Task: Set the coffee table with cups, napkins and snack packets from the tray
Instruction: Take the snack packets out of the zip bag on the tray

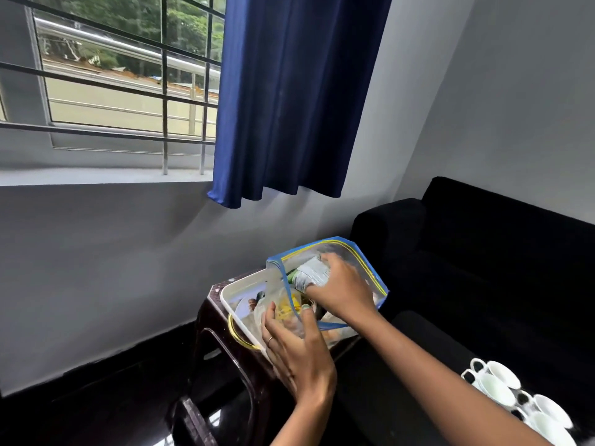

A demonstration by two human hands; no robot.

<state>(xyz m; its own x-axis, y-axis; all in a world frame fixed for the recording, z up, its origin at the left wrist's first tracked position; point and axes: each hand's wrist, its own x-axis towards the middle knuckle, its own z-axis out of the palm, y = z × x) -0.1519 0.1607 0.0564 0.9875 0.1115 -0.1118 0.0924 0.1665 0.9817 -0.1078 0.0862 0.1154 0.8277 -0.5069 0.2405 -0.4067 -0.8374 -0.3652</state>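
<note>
It was a home living room. A black sofa (483,252) stood against grey walls, a blue curtain (289,98) hung beside a barred window (122,75) that looked out on trees, and white cups (518,400) sat near a dark plastic stool (231,355) carrying a white tray (231,291) at its top.

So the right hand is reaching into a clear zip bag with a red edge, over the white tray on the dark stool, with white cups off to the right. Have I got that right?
Nearly. The head view shows the zip bag edged in blue with a thin yellow line, not red. The rest holds: the right hand reaches into it over the white tray on the dark stool, with white cups to the right.
</note>
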